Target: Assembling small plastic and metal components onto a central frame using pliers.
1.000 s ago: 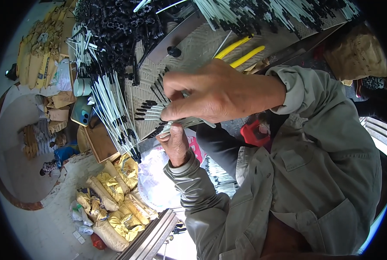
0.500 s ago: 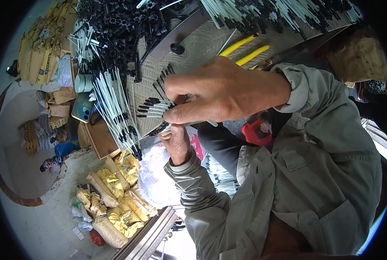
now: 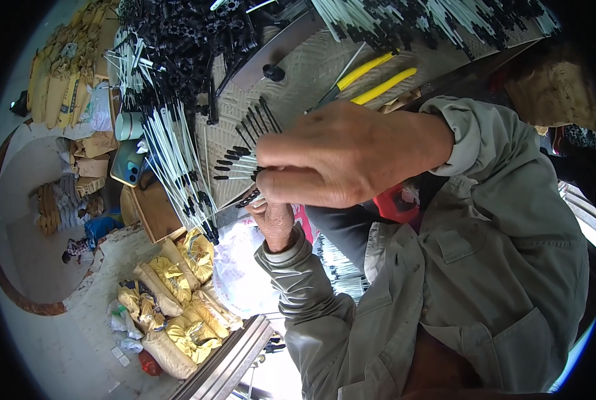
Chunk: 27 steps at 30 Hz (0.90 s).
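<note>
A fan of thin rods with black tips (image 3: 234, 161), some white and some black, spreads over the near edge of the work surface. My left hand (image 3: 275, 219) is closed around the fan's base from below, its fingers largely hidden. A dark, chain-like piece (image 3: 247, 199) shows beside its thumb. Directly above, my right hand (image 3: 341, 157) has thumb and forefinger closed together where the rods converge. Whatever lies in that pinch is covered by the fingers. Yellow-handled pliers (image 3: 364, 70) lie just beyond my right hand.
Black plastic parts (image 3: 184, 40) are heaped at the far left. Bundles of black-ended white rods lie on the left (image 3: 171, 153) and far right (image 3: 411, 23). A metal plate (image 3: 278, 57) and a small black cylinder (image 3: 273, 73) stand behind the fan. A phone (image 3: 126, 165) rests left.
My right hand has shifted slightly right and nearer to me, uncovering more of the pliers and of the fan's black rods. The left hand has lowered a little, still under the fan.
</note>
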Each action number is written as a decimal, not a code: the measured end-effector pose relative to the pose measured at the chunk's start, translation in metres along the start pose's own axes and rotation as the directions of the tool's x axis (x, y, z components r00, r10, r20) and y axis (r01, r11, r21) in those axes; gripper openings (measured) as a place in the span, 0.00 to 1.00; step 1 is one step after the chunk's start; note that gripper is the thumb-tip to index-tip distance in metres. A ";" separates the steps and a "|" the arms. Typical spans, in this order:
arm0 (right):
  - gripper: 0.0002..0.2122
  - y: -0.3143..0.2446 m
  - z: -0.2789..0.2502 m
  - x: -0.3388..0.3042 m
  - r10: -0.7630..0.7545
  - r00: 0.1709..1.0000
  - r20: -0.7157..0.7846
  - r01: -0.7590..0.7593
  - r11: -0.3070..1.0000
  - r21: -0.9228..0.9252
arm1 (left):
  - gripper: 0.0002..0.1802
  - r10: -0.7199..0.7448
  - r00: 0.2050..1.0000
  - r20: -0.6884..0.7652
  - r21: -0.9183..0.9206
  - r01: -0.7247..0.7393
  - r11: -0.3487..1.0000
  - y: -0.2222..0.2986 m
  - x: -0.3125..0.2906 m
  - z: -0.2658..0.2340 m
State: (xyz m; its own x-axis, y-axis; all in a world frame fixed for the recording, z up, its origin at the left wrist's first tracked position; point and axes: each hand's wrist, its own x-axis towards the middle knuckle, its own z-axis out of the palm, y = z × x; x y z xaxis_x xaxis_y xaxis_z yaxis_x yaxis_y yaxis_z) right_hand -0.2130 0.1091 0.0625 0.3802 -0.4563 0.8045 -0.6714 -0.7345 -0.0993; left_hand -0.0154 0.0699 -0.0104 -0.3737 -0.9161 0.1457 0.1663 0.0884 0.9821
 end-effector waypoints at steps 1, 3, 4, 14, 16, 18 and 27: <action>0.06 0.000 -0.001 0.000 0.043 0.998 0.048 -0.045 0.998 0.040 | 0.25 0.009 0.999 -0.049 -0.112 -0.014 0.994 0.001 0.001 0.005; 0.06 0.002 0.004 -0.003 0.097 0.995 0.004 -0.096 0.983 0.154 | 0.27 0.057 0.998 -0.015 -0.104 -0.059 0.993 -0.004 0.004 0.003; 0.06 0.003 0.005 -0.002 0.154 0.988 -0.033 -0.139 0.952 0.272 | 0.28 0.072 0.997 0.009 -0.083 -0.071 0.994 -0.006 0.005 0.000; 0.08 0.002 0.001 0.003 0.071 0.994 0.087 -0.088 0.973 0.215 | 0.26 0.113 0.988 0.107 -0.056 -0.108 0.993 0.001 0.007 0.000; 0.08 0.005 0.006 0.002 0.100 0.992 0.076 -0.120 0.936 0.330 | 0.28 0.179 0.979 0.097 -0.037 -0.176 0.984 0.000 0.009 0.001; 0.08 0.004 0.007 0.004 0.132 0.989 0.065 -0.147 0.909 0.390 | 0.29 0.176 0.972 0.157 0.012 -0.180 0.984 0.004 0.011 0.004; 0.10 0.006 0.011 0.008 0.084 0.995 0.062 -0.103 0.899 0.425 | 0.25 0.168 0.942 0.292 0.026 -0.184 0.983 0.003 0.016 -0.005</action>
State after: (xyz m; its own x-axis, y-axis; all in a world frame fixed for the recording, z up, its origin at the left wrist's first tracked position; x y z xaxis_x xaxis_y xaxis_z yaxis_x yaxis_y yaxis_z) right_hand -0.2073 0.0955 0.0615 0.3611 -0.5467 0.7555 -0.3720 -0.8273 -0.4209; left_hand -0.0159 0.0538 -0.0053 -0.5900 -0.7336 0.3374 0.2083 0.2654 0.9414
